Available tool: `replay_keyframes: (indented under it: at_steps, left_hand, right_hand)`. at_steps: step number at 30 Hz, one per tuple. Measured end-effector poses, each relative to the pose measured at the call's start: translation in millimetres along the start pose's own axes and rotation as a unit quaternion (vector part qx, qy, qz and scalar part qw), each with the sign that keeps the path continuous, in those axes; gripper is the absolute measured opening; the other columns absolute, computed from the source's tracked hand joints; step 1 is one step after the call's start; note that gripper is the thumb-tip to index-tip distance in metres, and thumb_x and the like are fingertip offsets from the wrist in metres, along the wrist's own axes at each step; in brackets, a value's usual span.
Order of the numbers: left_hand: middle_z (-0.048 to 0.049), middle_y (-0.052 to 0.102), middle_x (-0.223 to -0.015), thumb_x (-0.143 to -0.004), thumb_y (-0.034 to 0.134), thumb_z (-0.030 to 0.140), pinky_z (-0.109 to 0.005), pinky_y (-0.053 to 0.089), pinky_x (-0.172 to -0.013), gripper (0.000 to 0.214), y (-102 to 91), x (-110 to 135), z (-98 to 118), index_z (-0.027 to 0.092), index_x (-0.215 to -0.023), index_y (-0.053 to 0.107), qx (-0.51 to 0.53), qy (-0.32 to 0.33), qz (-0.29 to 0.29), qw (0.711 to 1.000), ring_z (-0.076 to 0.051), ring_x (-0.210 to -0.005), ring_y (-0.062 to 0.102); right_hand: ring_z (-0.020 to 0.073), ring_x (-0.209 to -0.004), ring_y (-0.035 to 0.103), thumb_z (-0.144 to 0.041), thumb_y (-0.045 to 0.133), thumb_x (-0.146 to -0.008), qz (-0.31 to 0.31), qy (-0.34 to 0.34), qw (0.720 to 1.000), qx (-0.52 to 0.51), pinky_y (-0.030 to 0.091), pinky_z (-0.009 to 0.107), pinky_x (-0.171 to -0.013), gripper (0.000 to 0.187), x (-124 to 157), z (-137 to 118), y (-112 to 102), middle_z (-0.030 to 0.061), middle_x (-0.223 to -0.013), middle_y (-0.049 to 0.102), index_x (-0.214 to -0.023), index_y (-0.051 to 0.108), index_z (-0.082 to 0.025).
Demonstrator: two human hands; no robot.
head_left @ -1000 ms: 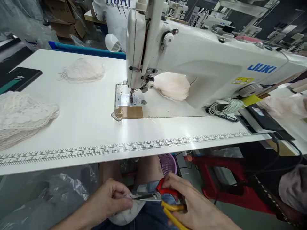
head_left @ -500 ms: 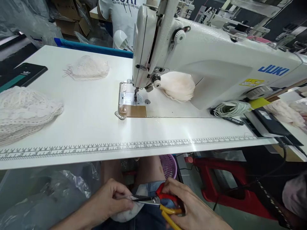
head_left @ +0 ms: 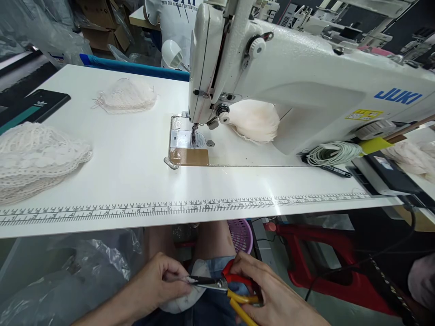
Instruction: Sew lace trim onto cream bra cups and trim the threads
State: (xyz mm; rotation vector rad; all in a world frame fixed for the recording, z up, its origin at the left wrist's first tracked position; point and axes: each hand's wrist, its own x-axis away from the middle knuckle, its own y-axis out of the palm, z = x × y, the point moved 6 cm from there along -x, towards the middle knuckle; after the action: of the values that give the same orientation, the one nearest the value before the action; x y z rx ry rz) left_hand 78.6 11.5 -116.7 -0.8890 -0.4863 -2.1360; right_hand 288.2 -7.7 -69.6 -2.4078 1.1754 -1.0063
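Note:
Over my lap, below the table edge, my left hand pinches a piece of white fabric, which looks like a padded cup. My right hand grips scissors by their red and yellow handles. The blades point left and reach the fabric at my left fingertips. My fingers hide part of the fabric, and I cannot make out what lies between the blade tips.
A white JUKI sewing machine stands on the white table, with a pale cup under its arm. Lace pieces lie stacked at left, another lace piece behind. A red stool is at lower right.
The whole view has shifted very slightly. Both hands, the scissors and the fabric stay nearly where they were relative to each other.

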Motion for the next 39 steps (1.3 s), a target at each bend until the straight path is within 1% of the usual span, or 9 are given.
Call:
replay_keyframes:
  at_steps: [4, 9, 16, 20, 26, 30, 34, 36, 39]
  left_hand:
    - [0.0024, 0.045, -0.054, -0.062, 0.065, 0.043, -0.022, 0.025, -0.049, 0.032, 0.5, -1, 1, 0.011, -0.062, 0.063, -0.01, 0.004, 0.002, 1.0, -0.011, -0.052, 0.037]
    - [0.004, 0.041, -0.051, -0.062, 0.064, 0.041, -0.022, 0.022, -0.047, 0.029, 5.3, -2, 3, 0.013, -0.059, 0.058, 0.005, 0.011, -0.015, 1.0, -0.01, -0.05, 0.033]
    - [0.0072, 0.03, -0.047, -0.067, 0.062, 0.036, -0.023, 0.014, -0.045, 0.027, 7.3, 0, 10, 0.014, -0.054, 0.054, 0.002, 0.038, -0.023, 0.999, -0.008, -0.048, 0.022]
    - [0.0068, 0.032, -0.048, -0.068, 0.062, 0.036, -0.023, 0.014, -0.045, 0.027, 6.0, 3, 11, 0.014, -0.055, 0.055, -0.003, 0.039, -0.023, 0.999, -0.008, -0.048, 0.023]
    - [0.0056, 0.038, -0.051, -0.067, 0.063, 0.039, -0.022, 0.019, -0.048, 0.027, 3.0, 7, 13, 0.013, -0.06, 0.061, -0.019, 0.028, -0.018, 0.999, -0.009, -0.051, 0.029]
    - [0.0056, 0.04, -0.05, -0.066, 0.064, 0.04, -0.021, 0.022, -0.048, 0.027, 2.0, 11, 17, 0.014, -0.06, 0.063, -0.028, 0.009, -0.012, 1.0, -0.009, -0.051, 0.032]
    - [0.0049, 0.042, -0.05, -0.064, 0.064, 0.039, -0.021, 0.024, -0.048, 0.025, 2.5, 12, 20, 0.014, -0.059, 0.062, -0.015, 0.001, -0.005, 1.0, -0.009, -0.05, 0.034]
    - [0.0056, 0.038, -0.048, -0.063, 0.064, 0.037, -0.022, 0.021, -0.046, 0.025, 3.1, 12, 22, 0.014, -0.056, 0.06, -0.016, 0.007, -0.005, 1.0, -0.009, -0.049, 0.031]
    - [0.0059, 0.035, -0.046, -0.064, 0.064, 0.036, -0.023, 0.017, -0.045, 0.024, 3.6, 10, 23, 0.013, -0.055, 0.061, -0.011, 0.014, -0.007, 1.0, -0.009, -0.048, 0.027]
  right_hand:
    - [0.0211, -0.085, 0.057, -0.017, 0.063, -0.065, 0.0, 0.01, 1.0, 0.007, 0.046, 0.028, -0.071, 0.026, -1, 0, -1, 0.0058, -0.098, 0.058, -0.091, 0.059, -0.021]
    - [0.0206, -0.086, 0.057, -0.017, 0.062, -0.065, -0.011, 0.005, 1.0, 0.004, 0.046, 0.027, -0.071, 0.028, -3, -2, 0, 0.0057, -0.1, 0.059, -0.092, 0.059, -0.021]
    - [0.022, -0.089, 0.058, -0.016, 0.059, -0.063, -0.027, 0.01, 0.999, 0.018, 0.046, 0.028, -0.075, 0.036, -3, -7, 0, 0.007, -0.103, 0.06, -0.098, 0.059, -0.02]
    - [0.0239, -0.098, 0.055, -0.014, 0.059, -0.061, -0.038, 0.014, 0.999, 0.01, 0.045, 0.029, -0.083, 0.045, -1, -4, 3, 0.0067, -0.106, 0.06, -0.105, 0.059, -0.02]
    - [0.0229, -0.097, 0.055, -0.013, 0.061, -0.062, -0.048, 0.033, 0.998, -0.001, 0.045, 0.029, -0.082, 0.045, 0, 2, 8, 0.0058, -0.103, 0.062, -0.106, 0.061, -0.021]
    - [0.025, -0.101, 0.053, -0.015, 0.063, -0.065, -0.073, 0.052, 0.996, -0.013, 0.044, 0.032, -0.085, 0.05, 2, 8, 12, 0.007, -0.109, 0.06, -0.115, 0.059, -0.023]
    - [0.0259, -0.098, 0.055, -0.02, 0.065, -0.07, -0.074, 0.026, 0.997, -0.018, 0.045, 0.034, -0.083, 0.045, 5, 17, 17, 0.0075, -0.107, 0.06, -0.114, 0.059, -0.024]
    - [0.0254, -0.096, 0.056, -0.024, 0.065, -0.073, -0.06, 0.01, 0.998, -0.024, 0.046, 0.033, -0.082, 0.043, 8, 25, 21, 0.0079, -0.107, 0.06, -0.115, 0.058, -0.024]
    - [0.0246, -0.097, 0.057, -0.027, 0.066, -0.074, -0.032, -0.017, 0.998, -0.044, 0.048, 0.028, -0.079, 0.046, 14, 37, 28, 0.0087, -0.11, 0.059, -0.119, 0.056, -0.025]
